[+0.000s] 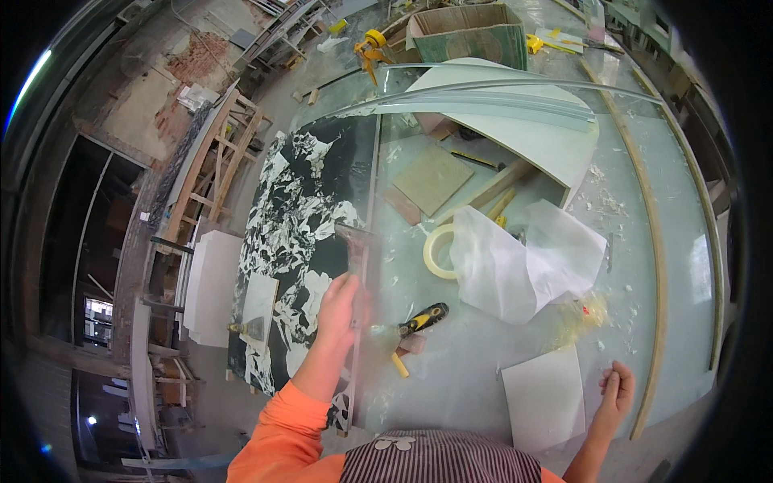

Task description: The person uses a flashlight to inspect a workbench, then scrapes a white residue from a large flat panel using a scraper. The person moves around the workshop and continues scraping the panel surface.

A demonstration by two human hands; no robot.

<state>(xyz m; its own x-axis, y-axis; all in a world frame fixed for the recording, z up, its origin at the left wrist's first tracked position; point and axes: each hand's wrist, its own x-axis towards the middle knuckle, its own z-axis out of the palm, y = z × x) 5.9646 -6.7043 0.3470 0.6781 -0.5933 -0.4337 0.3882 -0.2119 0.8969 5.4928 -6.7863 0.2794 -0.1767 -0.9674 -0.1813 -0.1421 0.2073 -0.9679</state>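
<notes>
My left hand (339, 302) is closed around the handle of a flat, wide-headed scraper (354, 238), partly blurred. The scraper lies over the right edge of a black panel (328, 253) with ragged white patches. My right hand (616, 388) hangs over the table's near right part, fingers curled, with nothing visible in them. Just left of it lies a white square sheet (546, 398). Between my hands is a black and yellow utility knife (424, 319), with a small yellow stick (400, 365) near it. Further off, a roll of masking tape (439, 251) touches crumpled white plastic film (527, 266).
A large white board (555, 133) with a curved edge lies at the back, pale strips (491, 105) across it. Behind it stands an open cardboard box (471, 36). A long wooden strip (651, 241) runs along the right. White scraps litter the glassy tabletop (451, 378).
</notes>
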